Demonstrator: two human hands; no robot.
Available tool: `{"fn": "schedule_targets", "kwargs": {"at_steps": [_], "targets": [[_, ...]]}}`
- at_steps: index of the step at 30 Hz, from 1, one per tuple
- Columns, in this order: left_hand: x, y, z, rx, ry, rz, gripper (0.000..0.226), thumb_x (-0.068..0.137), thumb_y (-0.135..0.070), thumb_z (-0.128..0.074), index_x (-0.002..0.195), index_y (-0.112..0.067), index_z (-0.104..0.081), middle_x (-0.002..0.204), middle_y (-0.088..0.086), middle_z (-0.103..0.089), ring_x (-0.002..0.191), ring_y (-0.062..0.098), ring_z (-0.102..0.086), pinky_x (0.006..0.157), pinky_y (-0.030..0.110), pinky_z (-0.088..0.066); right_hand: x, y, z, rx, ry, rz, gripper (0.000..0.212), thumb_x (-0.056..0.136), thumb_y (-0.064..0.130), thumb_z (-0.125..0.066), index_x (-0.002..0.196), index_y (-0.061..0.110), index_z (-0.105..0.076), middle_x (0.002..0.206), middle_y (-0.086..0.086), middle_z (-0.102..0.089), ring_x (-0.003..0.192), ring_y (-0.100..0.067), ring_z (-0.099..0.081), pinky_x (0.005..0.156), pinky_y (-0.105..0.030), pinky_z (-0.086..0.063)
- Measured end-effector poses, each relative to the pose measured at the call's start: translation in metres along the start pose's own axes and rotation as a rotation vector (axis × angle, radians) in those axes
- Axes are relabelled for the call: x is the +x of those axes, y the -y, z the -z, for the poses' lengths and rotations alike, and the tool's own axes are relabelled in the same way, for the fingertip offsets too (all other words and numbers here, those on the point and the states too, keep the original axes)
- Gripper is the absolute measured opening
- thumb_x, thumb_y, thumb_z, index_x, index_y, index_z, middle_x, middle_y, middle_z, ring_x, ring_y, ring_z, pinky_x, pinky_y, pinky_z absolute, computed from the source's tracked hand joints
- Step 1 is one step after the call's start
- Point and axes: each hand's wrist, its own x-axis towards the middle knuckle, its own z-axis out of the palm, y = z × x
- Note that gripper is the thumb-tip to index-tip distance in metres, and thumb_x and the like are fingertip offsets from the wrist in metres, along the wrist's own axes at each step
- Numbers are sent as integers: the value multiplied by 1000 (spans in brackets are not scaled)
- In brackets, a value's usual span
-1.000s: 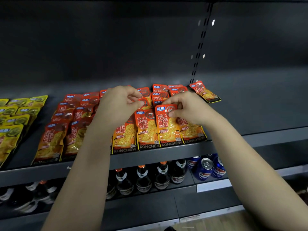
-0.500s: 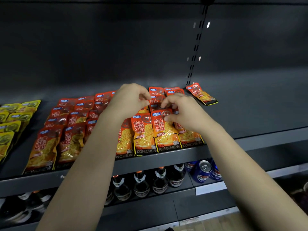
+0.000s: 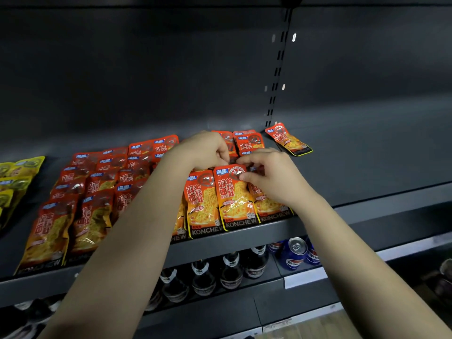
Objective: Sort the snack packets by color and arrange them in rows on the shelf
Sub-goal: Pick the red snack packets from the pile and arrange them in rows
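Dark metal shelf in a store bay, slotted upright at 12. Red packets shingled in rows from 9 to centre, front over back, likely so labels stay readable from the lip. Front red packet at centre, bottom edge on the lip, tight between neighbours. Right hand at its 2: grip closed on the top edge, thumb on the face, fingers behind. Probably squaring it into the row. Left hand at its 11: fingers curled at the top corner, contact hidden, can't tell grip state. Stray red packet at 1, skewed, apart from the rows, not yet filed. Yellow packets at far 9, split off by colour. Bottles and cans at 6, one shelf down.
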Motion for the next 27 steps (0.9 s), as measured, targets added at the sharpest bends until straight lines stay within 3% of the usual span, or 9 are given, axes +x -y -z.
{"fn": "schedule_targets", "kwargs": {"at_steps": [5, 9, 14, 18, 21, 25, 27], "targets": [[6, 2, -1, -5, 103, 31, 8, 93, -23, -62, 89, -25, -69, 90, -8, -67, 86, 10, -64, 76, 31, -55, 1, 1, 1, 17, -1, -5, 29, 84, 21, -73, 113, 21, -72, 95, 10, -63, 89, -7, -49, 72, -11, -32], [9, 3, -3, 35, 164, 27, 14, 98, -22, -54, 95, -22, -67, 95, -5, -64, 90, 13, -61, 70, 26, -45, 1, 1, 2, 28, 1, -6, 27, 84, 19, -73, 111, 20, -73, 95, 10, -65, 86, -7, -49, 72, -3, -30], [13, 6, -2, 6, 70, 58, 9, 97, -23, -56, 98, -21, -64, 97, -4, -58, 90, 13, -54, 74, 30, -41, 2, 2, 1, 40, 9, -11, 25, 83, 20, -74, 108, 21, -74, 96, 7, -68, 86, -9, -52, 72, -13, -34], [15, 7, -2, -5, 46, 65, 14, 96, -22, -57, 104, -17, -67, 96, -5, -56, 90, 11, -52, 73, 29, -38, 3, 2, 0, 36, 6, -15, 25, 83, 20, -74, 108, 21, -74, 97, 8, -68, 88, -7, -51, 73, -5, -32], [14, 8, -5, -31, 8, 61, 12, 95, -23, -59, 101, -18, -69, 95, -6, -58, 88, 10, -53, 70, 26, -38, 3, 3, -1, 39, 10, -18, 25, 83, 22, -74, 108, 21, -74, 97, 9, -67, 88, -6, -51, 72, -13, -33], [5, 18, 2, -59, -110, 90, 7, 90, -21, -66, 94, -21, -72, 93, -7, -63, 91, 11, -57, 74, 28, -41, 3, 4, -1, 59, -63, -18, 26, 83, 24, -74, 109, 19, -73, 91, 11, -62, 88, -9, -54, 75, -9, -36], [-4, 28, 11, -38, -109, 121, 4, 86, -19, -71, 88, -22, -73, 89, -8, -65, 88, 9, -59, 72, 26, -41, 4, 9, -2, 67, -104, 0, 23, 83, 23, -74, 106, 19, -73, 93, 8, -66, 90, -11, -57, 80, -17, -41]]}}
